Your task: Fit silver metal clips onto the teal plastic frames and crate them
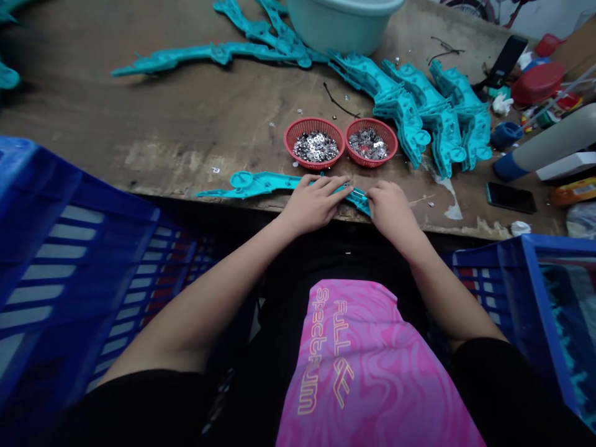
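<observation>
A long teal plastic part [274, 182] lies along the front edge of the workbench. My left hand [315, 202] rests over its middle, the fingers stretched across it and holding it against the bench. My right hand [390, 208] is closed at the part's right end. From its fingertips a thin shiny metal rod [358, 193] points left toward my left fingertips; its exact kind cannot be made out. Just behind my hands, a red basket [289, 149] and a second red basket [395, 149] hold small silvery metal pieces.
Stacked teal parts [400, 115] lie behind the baskets to the right, with more parts [186, 59] at back left. A pale basin [342, 28] stands behind. A phone [511, 197] lies at right. Blue crates [69, 261] flank my lap, one on each side.
</observation>
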The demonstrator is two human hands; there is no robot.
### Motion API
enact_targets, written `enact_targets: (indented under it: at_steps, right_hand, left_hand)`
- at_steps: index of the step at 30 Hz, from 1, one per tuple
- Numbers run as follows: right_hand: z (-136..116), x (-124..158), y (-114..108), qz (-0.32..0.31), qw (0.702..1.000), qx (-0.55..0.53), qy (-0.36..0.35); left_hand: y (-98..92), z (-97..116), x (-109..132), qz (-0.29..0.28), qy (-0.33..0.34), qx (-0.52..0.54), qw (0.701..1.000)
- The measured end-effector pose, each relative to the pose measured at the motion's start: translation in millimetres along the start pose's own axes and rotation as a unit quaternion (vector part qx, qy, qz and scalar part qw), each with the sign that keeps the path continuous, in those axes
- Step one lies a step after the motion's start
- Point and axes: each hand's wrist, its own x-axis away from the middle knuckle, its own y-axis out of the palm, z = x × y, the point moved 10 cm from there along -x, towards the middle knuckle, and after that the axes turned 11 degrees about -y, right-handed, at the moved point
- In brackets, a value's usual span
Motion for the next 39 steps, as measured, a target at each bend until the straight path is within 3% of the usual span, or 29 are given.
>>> enact_targets:
  at_steps: [5, 8, 12, 15, 21, 33, 39]
  right_hand:
    - [-7.6, 0.0, 8.8, 0.006, 0.999, 0.025, -0.036]
    - [8.9, 1.5, -7.5, 0.015, 1.0, -0.01, -0.014]
    - [43.1, 10.9, -54.4, 0.167, 0.979, -0.097, 0.064]
    - [40.2, 7.7, -58.8, 0.218, 0.96, -0.17, 0.047]
    - [11.9, -11.1, -44.2, 0.203, 0.962, -0.182, -0.018]
    - [9.2, -9.3, -43.6, 0.171, 0.964, -0.198, -0.039]
    - [13.1, -5.5, -46.7, 0.208, 0.957, -0.199, -0.034]
  left_hand:
    - [2.1, -2.7, 0.7, 0.0, -0.014, 0.026, 1.0]
    - [3.7, -5.0, -0.7, -0.003, -0.026, 0.025, 0.999]
    - [8.2, -2.0, -1.7, -0.025, -0.013, -0.004, 1.0]
    - [7.4, -0.6, -1.8, -0.022, -0.009, -0.005, 1.0]
    - [5.8, -0.3, -0.3, -0.002, -0.008, 0.003, 1.0]
    - [5.5, -1.2, -0.6, -0.009, -0.013, 0.015, 1.0]
    - [5.1, -1.9, -1.1, -0.007, -0.01, -0.006, 1.0]
